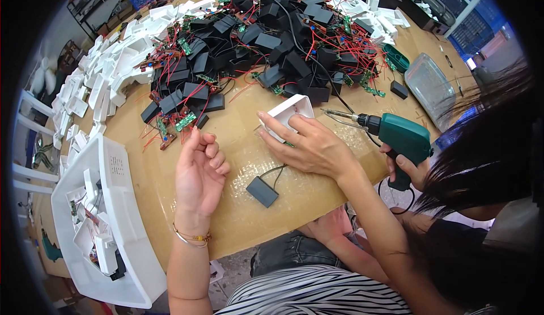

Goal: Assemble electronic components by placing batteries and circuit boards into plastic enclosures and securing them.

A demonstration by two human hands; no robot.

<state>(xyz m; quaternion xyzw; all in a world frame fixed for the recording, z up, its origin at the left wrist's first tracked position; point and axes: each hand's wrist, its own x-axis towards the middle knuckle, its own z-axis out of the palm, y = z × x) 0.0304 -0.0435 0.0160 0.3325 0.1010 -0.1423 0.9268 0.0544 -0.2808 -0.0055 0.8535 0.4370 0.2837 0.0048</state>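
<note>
My left hand is palm up over the cardboard-covered table, its fingers loosely curled and nothing visible in it. The thumb tip reaches close to a green circuit board at the pile's edge. Low by the table's front edge is my right hand; its fingers are partly hidden. A co-worker's left hand holds a white plastic housing. The co-worker's right hand grips a green soldering gun, its tip pointing toward that housing. A black box with a dark cable lies between our hands.
Black boxes, red wires and circuit boards form a large heap across the table. White housings spread along the left and back. A white bin with parts stands at left. At right lies a clear plastic tray; the co-worker's hair hangs nearby.
</note>
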